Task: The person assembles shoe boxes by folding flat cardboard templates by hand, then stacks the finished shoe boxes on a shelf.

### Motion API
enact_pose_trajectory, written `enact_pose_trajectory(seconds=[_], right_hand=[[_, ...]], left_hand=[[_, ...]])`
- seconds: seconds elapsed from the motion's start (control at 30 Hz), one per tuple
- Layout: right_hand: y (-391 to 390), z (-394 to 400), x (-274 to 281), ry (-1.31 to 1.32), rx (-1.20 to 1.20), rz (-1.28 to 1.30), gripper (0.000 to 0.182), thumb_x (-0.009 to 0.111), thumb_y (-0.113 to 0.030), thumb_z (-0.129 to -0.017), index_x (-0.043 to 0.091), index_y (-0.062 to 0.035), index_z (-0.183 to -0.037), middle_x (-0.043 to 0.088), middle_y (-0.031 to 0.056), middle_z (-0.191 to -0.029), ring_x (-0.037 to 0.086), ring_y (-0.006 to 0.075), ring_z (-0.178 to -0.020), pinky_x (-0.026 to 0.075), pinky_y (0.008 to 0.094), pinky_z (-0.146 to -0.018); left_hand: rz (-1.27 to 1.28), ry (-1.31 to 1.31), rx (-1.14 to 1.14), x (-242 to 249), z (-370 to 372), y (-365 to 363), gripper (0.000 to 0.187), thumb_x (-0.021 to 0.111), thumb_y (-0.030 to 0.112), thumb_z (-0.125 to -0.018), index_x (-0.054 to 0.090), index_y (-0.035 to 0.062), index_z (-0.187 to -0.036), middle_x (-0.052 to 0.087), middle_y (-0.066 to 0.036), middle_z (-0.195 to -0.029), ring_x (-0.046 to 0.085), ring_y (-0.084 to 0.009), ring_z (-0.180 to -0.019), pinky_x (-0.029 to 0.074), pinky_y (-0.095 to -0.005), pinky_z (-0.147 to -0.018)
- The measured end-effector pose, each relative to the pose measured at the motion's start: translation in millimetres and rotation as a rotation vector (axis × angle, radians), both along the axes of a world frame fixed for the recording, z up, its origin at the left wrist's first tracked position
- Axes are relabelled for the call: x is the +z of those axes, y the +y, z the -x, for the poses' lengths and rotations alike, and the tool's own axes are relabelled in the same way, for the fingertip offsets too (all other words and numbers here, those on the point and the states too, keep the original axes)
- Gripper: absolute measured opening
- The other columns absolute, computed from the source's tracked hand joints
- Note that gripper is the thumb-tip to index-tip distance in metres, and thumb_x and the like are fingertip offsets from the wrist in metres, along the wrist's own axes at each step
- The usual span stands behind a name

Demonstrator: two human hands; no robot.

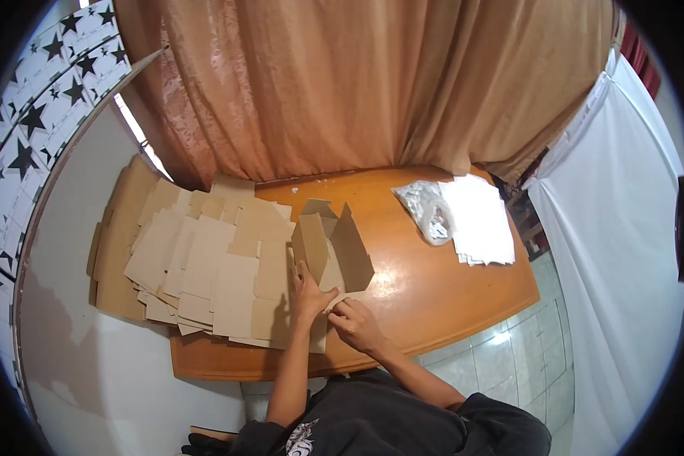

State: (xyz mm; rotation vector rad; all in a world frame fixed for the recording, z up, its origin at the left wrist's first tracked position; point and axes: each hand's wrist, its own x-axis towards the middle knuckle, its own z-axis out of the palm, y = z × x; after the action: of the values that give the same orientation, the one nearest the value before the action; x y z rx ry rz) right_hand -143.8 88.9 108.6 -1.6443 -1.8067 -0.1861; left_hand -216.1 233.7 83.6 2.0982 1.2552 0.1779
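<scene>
A partly folded cardboard box (355, 251) stands on the table in front of me, its long side walls upright and its top uncovered. My left hand (309, 296) grips its near left corner, fingers along the outer left wall and thumb stretched toward the near end. At that same near end, my right hand (356, 325) has its fingers curled in on the edge of the box's flap; the fingertips are partly hidden. Left of the box, flat cardboard pieces (197, 251) lie in a wide overlapping pile, reaching close to my left hand.
The wooden table (425, 304) carries a clear plastic bag (425, 209) with whitish contents and a stack of white paper sheets (482, 220) at the right. A brown curtain (296, 91) hangs behind, a white cloth (608, 190) on the right. A pale wall (76, 289) borders the left.
</scene>
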Motion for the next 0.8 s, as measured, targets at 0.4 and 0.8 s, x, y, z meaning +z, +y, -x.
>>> enact_pose_trajectory(seconds=[0.4,0.8], right_hand=[[-61,-44,24,0.145,-0.653,-0.145,0.055,0.077,-0.03,-0.081,0.058,-0.0018,-0.125,0.058,0.0172,-0.101,0.059,0.0349,-0.092,0.049,0.0433,-0.081],[-173,-208,-15,0.582,-0.558,0.023,0.051,0.055,-0.013,-0.094,0.04,0.0011,-0.141,0.06,0.0295,-0.115,0.063,0.0448,-0.101,0.05,0.0499,-0.088]], left_hand=[[-0.176,-0.229,-0.051,4,-32,-40,0.024,0.052,0.011,-0.091,0.058,-0.0085,-0.104,0.065,-0.03,-0.102,0.064,-0.049,-0.094,0.052,-0.0552,-0.085],[-0.138,-0.291,-0.169,54,-128,-166,0.057,0.048,0.007,-0.095,0.033,-0.0001,-0.149,0.056,-0.032,-0.128,0.054,-0.0502,-0.117,0.045,-0.0529,-0.098]])
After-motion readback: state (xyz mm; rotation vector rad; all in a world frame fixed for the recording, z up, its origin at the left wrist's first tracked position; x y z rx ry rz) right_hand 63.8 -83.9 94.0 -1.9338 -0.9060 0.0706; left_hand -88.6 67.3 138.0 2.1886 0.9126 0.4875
